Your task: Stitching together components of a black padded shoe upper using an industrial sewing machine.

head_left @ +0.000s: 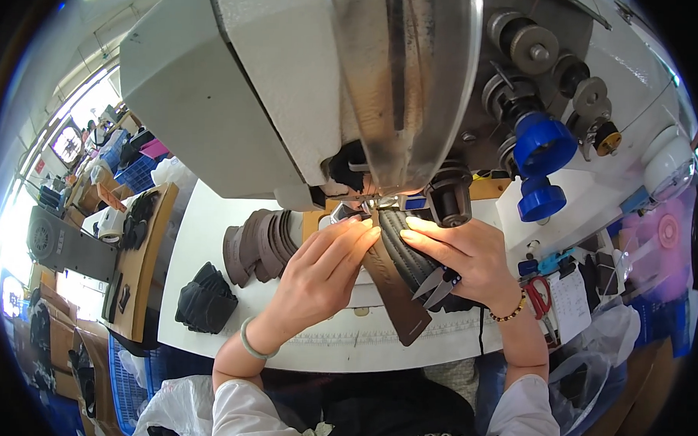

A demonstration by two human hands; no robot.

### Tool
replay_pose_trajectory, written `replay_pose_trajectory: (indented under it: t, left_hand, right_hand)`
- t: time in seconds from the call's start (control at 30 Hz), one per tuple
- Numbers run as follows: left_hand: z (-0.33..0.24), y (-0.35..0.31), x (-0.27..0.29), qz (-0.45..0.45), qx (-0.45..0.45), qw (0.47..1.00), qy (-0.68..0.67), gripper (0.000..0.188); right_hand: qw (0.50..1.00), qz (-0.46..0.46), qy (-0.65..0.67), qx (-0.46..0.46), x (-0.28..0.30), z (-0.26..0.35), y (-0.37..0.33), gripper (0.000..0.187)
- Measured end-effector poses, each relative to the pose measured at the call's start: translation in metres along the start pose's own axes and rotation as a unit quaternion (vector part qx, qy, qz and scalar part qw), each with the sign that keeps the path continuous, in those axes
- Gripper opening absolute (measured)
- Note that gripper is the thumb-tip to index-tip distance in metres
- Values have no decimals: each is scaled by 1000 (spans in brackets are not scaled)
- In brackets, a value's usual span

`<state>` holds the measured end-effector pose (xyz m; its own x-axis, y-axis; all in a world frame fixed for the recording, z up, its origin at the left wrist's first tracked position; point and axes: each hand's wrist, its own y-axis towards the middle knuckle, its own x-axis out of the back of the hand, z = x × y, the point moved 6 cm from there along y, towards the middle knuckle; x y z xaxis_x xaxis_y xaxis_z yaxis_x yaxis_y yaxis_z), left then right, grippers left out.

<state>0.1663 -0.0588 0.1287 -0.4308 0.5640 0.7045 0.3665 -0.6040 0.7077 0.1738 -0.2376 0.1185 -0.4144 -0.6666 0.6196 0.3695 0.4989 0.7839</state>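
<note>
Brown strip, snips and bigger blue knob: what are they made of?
The brown strip could be real or fake leather: it looks smooth, with a soft sheen. The snips have smooth grey blades, so probably steel. The bigger blue knob looks like plastic: bright, even colour, slightly shiny.

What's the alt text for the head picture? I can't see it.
A person's left hand and right hand touch a brown strip and dark ribbed strips under a sewing machine. Silver blades poke out by the right hand. Brown pieces and a black bundle sit at left on the white table.

Left hand near right hand
</note>
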Motion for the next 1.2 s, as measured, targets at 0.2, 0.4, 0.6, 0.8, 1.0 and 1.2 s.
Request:
replay_pose_trajectory:
  t: [0.2, 0.4, 0.6, 0.8, 1.0, 1.2]
  left_hand:
    - [0, 0, -2, -6, 0, 1000, 6, 47]
    - [1, -2, -4, -9, -4, 1000, 15, 45]
    - [6, -9, -14, -30, 17, 999, 23, 48]
    - [3, -9, -13, -45, 0, 998, 36, 45]
    - [-4, -4, -10, -68, -13, 996, 58, 38]
    - [20, -16, -5, -143, 67, 987, -34, 32]
  right_hand:
    - [1000, 0, -17, -3, 0, 0, -1, 48]
    - [1000, -7, 3, -15, -2, -3, -2, 43]
    - [998, -45, 32, -5, -7, -16, -2, 49]
    - [998, -31, 47, -20, -5, -13, -3, 47]
    - [994, -42, 97, -7, -4, -18, -4, 49]
    - [986, -34, 161, 7, -5, -22, -8, 46]
